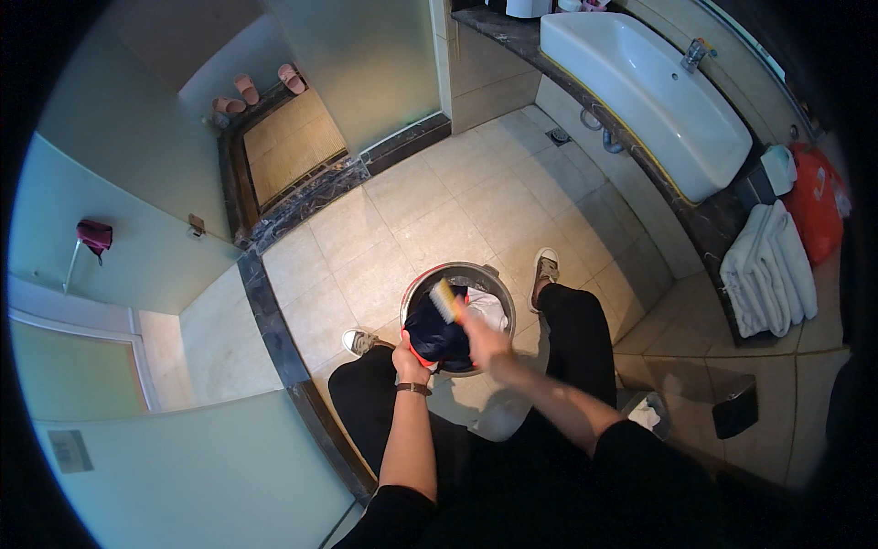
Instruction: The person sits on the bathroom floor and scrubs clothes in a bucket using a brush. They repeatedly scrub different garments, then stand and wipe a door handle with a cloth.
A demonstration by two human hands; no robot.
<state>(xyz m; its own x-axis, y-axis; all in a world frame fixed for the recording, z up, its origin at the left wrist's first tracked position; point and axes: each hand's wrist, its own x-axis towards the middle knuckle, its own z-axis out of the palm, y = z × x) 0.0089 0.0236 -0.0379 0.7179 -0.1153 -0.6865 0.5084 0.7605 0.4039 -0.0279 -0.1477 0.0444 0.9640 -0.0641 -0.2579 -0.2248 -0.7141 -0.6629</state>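
Note:
Between my feet a round grey bucket (507,288) stands on the tiled floor, with clothes inside it. My left hand (410,360) grips the near left edge of a dark navy garment (439,336) with orange-red trim, which lies across the bucket's opening. In my right hand (487,340) is a scrub brush (447,300) with pale bristles and an orange handle. Its bristles are over the dark cloth; motion blur hides whether they touch it. A white cloth (487,307) lies at the right inside the bucket.
A white washbasin (645,103) on a dark stone counter (706,254) is at the right, with folded white towels (768,271) and a red plastic bag (816,199). A waste bin (662,418) stands by my right leg. Dark stone kerbs (274,322) edge the floor. Pink slippers (245,89) lie behind glass.

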